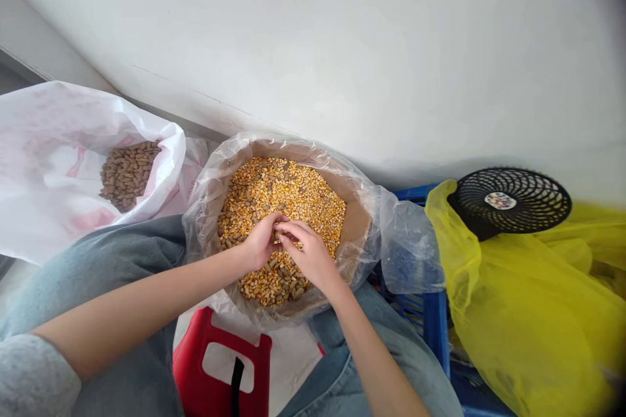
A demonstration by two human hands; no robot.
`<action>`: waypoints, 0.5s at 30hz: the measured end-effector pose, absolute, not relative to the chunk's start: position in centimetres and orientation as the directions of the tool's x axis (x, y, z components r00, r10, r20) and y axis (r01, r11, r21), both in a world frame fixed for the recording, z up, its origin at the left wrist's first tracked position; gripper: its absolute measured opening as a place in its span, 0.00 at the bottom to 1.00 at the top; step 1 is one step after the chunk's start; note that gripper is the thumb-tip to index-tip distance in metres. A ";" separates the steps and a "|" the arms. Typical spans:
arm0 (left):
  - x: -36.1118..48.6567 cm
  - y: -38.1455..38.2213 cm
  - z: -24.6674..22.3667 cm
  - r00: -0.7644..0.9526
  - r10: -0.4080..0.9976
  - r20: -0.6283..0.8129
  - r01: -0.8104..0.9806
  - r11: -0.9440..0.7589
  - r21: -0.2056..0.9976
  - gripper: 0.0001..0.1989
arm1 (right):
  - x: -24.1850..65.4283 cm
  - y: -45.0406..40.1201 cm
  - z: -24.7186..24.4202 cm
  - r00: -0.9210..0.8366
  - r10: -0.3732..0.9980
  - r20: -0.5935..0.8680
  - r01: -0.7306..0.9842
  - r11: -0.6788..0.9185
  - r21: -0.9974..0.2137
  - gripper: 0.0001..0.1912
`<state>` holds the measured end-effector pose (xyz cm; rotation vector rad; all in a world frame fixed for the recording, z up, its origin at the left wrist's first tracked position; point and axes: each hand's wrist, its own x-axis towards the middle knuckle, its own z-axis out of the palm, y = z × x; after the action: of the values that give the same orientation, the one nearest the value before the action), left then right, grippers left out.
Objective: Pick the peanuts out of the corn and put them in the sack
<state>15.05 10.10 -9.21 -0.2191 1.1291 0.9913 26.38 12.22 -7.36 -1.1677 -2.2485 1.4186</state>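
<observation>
left hand, right hand: curled together in grain, grip unclear | yellow corn kernels and brown peanuts in plastic-lined cardboard box | red plastic stool nearest | white plastic sack left | blue plastic crate, yellow plastic bag, black round fan right | white wall bounds far side

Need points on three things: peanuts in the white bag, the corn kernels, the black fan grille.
Peanuts in white plastic bag (128, 174): head view, middle of the pile.
Corn kernels (283, 192): head view, upper part of the heap.
Black fan grille (531, 199): head view, right of its centre label.
</observation>
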 end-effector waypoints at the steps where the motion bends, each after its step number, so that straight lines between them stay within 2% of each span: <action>1: 15.1 10.1 -9.1 0.067 0.559 -0.827 -0.763 0.562 0.318 0.06 | 26.4 12.1 -7.0 -0.659 0.726 -0.194 0.509 0.241 -0.826 0.13; 5: 15.2 10.2 -8.5 0.052 0.554 -0.831 -0.781 0.541 0.312 0.05 | 26.2 11.2 -5.8 -0.635 0.761 -0.134 0.508 0.281 -0.814 0.14; 9: 15.1 10.9 -7.3 0.010 0.551 -0.834 -0.804 0.500 0.321 0.06 | 25.9 10.9 -5.6 -0.415 0.905 -0.093 0.444 0.113 -0.889 0.10; 11: 14.7 11.5 -6.7 0.007 0.570 -0.821 -0.820 0.473 0.322 0.07 | 25.9 11.3 -6.3 -0.315 0.938 -0.146 0.384 -0.015 -0.923 0.09; 13: 14.2 12.0 -6.4 0.021 0.592 -0.805 -0.830 0.459 0.316 0.07 | 25.9 11.8 -7.6 -0.305 0.926 -0.224 0.386 -0.095 -0.917 0.10; 15: 13.8 12.3 -6.5 0.041 0.602 -0.798 -0.835 0.459 0.303 0.07 | 25.9 12.0 -9.4 -0.400 0.872 -0.280 0.505 -0.046 -0.862 0.12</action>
<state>13.83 12.35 -6.45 -0.2737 1.0502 1.1209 25.93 11.96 -9.40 -1.4582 -1.8813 1.4285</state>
